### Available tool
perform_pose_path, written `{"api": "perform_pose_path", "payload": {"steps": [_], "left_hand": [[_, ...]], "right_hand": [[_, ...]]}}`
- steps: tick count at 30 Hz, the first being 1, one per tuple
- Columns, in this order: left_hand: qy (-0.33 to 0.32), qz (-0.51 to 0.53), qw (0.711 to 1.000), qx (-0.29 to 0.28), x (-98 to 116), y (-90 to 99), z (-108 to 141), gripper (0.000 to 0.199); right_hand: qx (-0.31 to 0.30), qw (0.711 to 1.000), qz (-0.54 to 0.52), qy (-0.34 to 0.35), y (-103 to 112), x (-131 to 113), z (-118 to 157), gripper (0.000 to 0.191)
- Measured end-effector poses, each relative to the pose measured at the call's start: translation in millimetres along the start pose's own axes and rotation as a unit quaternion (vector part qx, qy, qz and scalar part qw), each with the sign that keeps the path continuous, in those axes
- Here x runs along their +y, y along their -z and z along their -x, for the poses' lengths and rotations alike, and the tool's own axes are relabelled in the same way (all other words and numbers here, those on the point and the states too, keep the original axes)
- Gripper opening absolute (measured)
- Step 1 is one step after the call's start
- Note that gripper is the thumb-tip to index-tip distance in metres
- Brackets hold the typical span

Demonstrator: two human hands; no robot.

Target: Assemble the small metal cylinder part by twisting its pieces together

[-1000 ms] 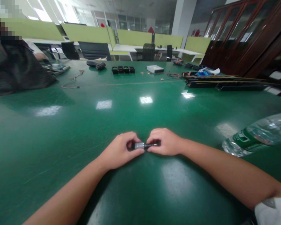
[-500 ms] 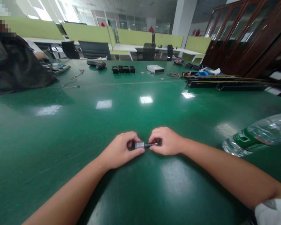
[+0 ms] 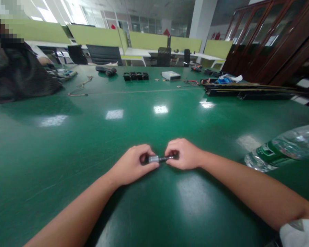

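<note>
My left hand (image 3: 136,163) grips a small silver cylinder (image 3: 153,159) between thumb and fingers, just above the green table. From the cylinder's right end a thin dark rod (image 3: 162,159) reaches toward my right hand (image 3: 182,154). The fingers of that hand are curled and pinched around the rod's far part. Both pieces lie in one line, roughly level, and look joined, though the exact kind of object is too small to make out. A narrow gap separates the two hands.
A clear plastic bottle (image 3: 278,151) with a green label lies on its side at right. Along the table's far side are black square units (image 3: 136,76), a grey box (image 3: 171,75), a cable (image 3: 79,89) and long black strips (image 3: 262,92). A person (image 3: 20,72) is at far left.
My right hand has shifted very slightly to the right, so a little more of the dark rod shows. My left hand and the silver cylinder have stayed in place.
</note>
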State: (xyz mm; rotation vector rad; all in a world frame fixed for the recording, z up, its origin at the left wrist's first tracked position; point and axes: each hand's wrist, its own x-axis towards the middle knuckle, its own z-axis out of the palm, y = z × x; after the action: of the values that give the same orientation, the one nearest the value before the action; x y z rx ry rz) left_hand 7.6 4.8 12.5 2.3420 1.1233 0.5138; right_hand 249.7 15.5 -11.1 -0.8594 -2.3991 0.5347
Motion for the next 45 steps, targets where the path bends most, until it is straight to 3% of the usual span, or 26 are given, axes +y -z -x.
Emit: {"api": "perform_pose_path", "payload": {"steps": [18, 27, 39, 45], "left_hand": [[-0.005, -0.007, 1.000, -0.005, -0.4, 0.5, 0.3, 0.023], [0.019, -0.002, 1.000, 0.006, -4.0, 0.4, 1.1, 0.027], [0.024, 0.013, 1.000, 0.008, -4.4, 0.1, 1.3, 0.026], [0.023, 0.007, 1.000, 0.009, -3.7, -2.8, 1.6, 0.023]], "right_hand": [[-0.020, 1.000, -0.006, 0.007, 8.8, 5.1, 1.0, 0.006], [-0.015, 0.999, -0.007, -0.049, 21.0, 16.9, 2.3, 0.006], [-0.011, 0.999, -0.022, -0.039, 13.2, 9.3, -0.4, 0.005], [-0.015, 0.999, -0.027, 0.009, 2.4, -1.8, -3.4, 0.015]]}}
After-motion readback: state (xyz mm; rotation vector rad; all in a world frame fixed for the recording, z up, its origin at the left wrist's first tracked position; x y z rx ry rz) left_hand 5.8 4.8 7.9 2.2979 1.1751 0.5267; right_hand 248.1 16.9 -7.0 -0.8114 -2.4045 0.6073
